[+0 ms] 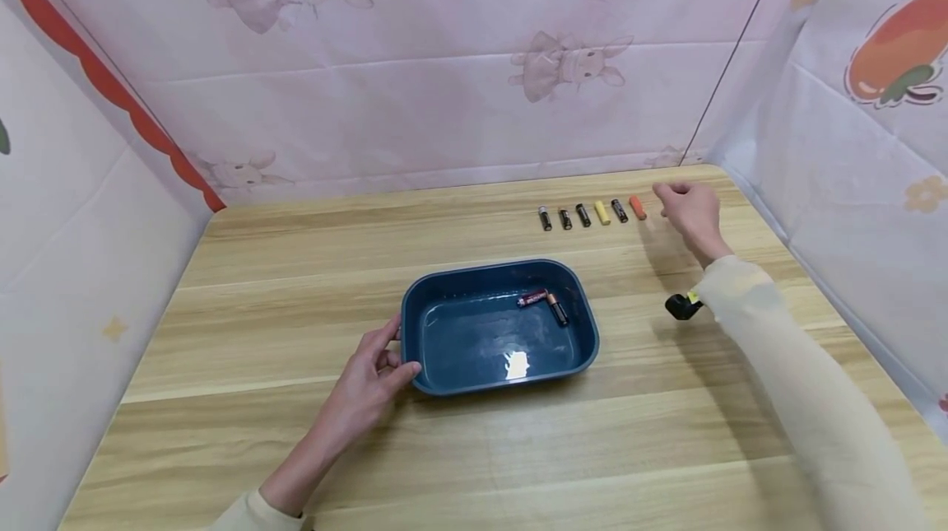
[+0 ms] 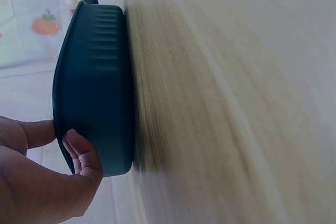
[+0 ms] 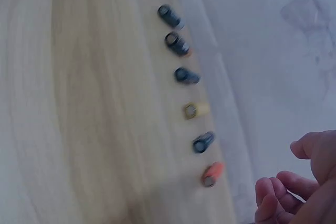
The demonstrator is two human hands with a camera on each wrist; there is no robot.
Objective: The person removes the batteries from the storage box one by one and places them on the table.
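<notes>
A dark blue rectangular tub (image 1: 489,387) rests on the wooden table, and my left hand (image 1: 370,374) grips its left end, thumb at the rim and fingers against the outer wall. Inside lie a dark red battery (image 1: 531,298) and a black battery with a copper end (image 1: 557,310). Toward the back right, several batteries lie in a row: black ones, a yellow battery (image 1: 602,213) and, at the right end, an orange battery (image 1: 638,207). My right hand (image 1: 692,214) hovers just right of the orange one, holding nothing, its fingers loosely bent and the thumb apart from them.
The wooden table (image 1: 259,317) ends at a pink fabric wall (image 1: 415,119) behind the battery row. Printed fabric walls also rise at left and right. A small black device (image 1: 681,306) shows at my right cuff, above the tabletop.
</notes>
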